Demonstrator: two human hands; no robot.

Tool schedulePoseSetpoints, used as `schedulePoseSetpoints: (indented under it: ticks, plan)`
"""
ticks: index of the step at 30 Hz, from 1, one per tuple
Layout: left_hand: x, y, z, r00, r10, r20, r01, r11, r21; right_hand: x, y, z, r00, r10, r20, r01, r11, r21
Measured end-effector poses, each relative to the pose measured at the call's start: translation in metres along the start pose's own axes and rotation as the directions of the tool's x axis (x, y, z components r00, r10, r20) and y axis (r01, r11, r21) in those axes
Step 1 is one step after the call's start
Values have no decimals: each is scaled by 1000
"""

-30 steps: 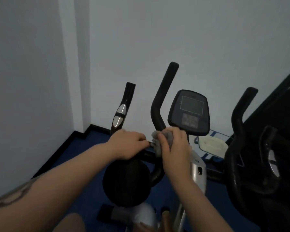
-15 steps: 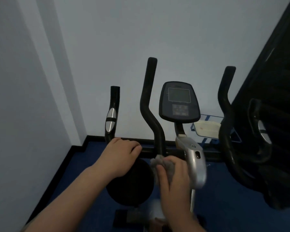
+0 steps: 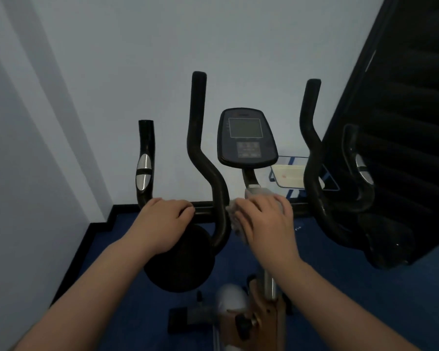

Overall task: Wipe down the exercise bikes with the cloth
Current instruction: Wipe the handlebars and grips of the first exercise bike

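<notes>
While I stand over the exercise bike (image 3: 249,323), the pale wall (image 3: 238,46) closes off the far side just behind its handlebars, and a second wall (image 3: 23,173) boxes in the left, meeting it at a corner. A big dark machine (image 3: 403,122) crowds the right edge, so the blue floor (image 3: 340,262) leaves only narrow strips either side. The handlebar crossbar (image 3: 205,208) runs left to right, its long axis level across my view, with the black grips (image 3: 198,127) rising upright toward the wall and the console (image 3: 246,138) tilted back to face me. My left hand (image 3: 162,221) curls over the crossbar's left part, gripping it. My right hand (image 3: 266,221) presses the grey cloth (image 3: 257,192) onto the stem at the bar's middle, below the console, fingers bent around the cloth.
</notes>
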State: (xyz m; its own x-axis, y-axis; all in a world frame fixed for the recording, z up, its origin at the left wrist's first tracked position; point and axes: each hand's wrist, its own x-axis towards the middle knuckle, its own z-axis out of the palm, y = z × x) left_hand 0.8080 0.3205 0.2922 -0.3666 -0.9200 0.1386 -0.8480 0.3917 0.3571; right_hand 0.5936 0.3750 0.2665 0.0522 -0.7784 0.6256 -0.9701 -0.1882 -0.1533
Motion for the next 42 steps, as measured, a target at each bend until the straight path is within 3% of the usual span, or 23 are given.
schedulePoseSetpoints:
  ticks: [2,6,11,17,20,23,25,27,29,31,33,35,39,42]
  plan:
    - [-1,0,-1,1000,-6,7,6,1000,4,13,9,-3,995,-39,96,44,998,-45]
    - [-1,-1,-3,1000,-3,17,3,1000,11,41,11,-10,944,255,207,-282,953,111]
    - [1,0,0,1000,13,-11,-13,999,38,-24,5,-28,979,202,28,-203,960,194]
    - [4,-3,2,999,10,30,-12,998,68,37,14,-12,870,408,276,-468,860,205]
    - [3,-3,3,999,19,33,-22,996,86,24,22,-13,903,301,307,-359,921,150]
    - [3,-2,4,999,33,4,-34,996,77,5,29,-28,933,233,273,-304,918,255]
    - [5,-4,4,1000,26,-2,-26,997,75,35,41,-20,855,318,409,-420,887,189]
    - [5,-4,4,1000,19,11,-20,997,79,69,45,-9,687,518,509,-646,756,102]
    - [4,-4,4,1000,17,10,-18,997,74,82,36,1,684,518,513,-612,791,18]
    - [3,-4,3,1000,17,14,-18,998,61,73,37,-1,727,416,546,-508,861,20]
    - [3,-4,4,1000,23,6,-23,999,46,52,44,-15,798,311,516,-450,877,169]
    - [4,-5,4,1000,29,-1,-29,999,43,53,52,-27,767,303,566,-497,838,224]
    - [4,-6,4,1000,8,-13,-8,1000,0,89,45,-6,647,411,642,-575,816,56]
    - [2,-6,4,1000,5,-5,-6,1000,-5,82,35,1,720,323,614,-471,877,91]
